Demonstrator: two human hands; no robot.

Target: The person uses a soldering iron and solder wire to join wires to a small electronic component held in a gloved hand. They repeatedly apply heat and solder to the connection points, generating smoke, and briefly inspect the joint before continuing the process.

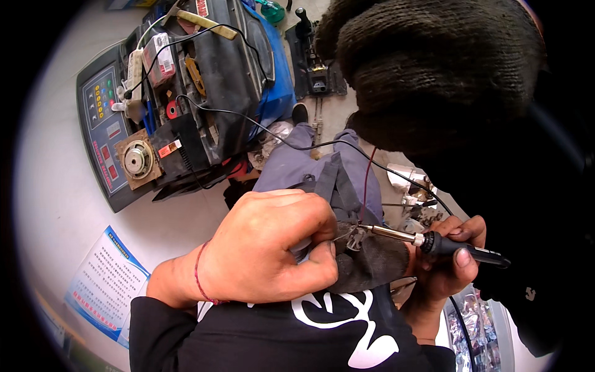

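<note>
1. Two big dark masses crowd the right and far-right of the view: a knitted dark cloth (434,68) fills the upper right, and below it the scene goes black to the rim, so there is no open room on that side.
2. An opened machine (186,93) lies far left on the pale floor (56,204), its grey control panel (102,133) at the left edge, a round speaker (137,160) near its near corner, and black cables spilling over it. Bare floor runs along its left and near edges.
3. The black sleeve (248,338) with a white print spans the near edge.
4. The left hand (266,251), with a red thread at the wrist, is curled shut over a small part that its fingers hide; a thin wire (342,234) comes out at the thumb tip.
5. A printed blue-bordered sheet (105,282) lies near left, just beside the left forearm.
6. The right hand (449,260) is closed around the black handle of a soldering iron (434,243), held like a pen.
7. The iron's metal tip points left and meets a small metal piece (354,239) on a dark pad (372,263) between the hands, which are near each other with little gap.
</note>
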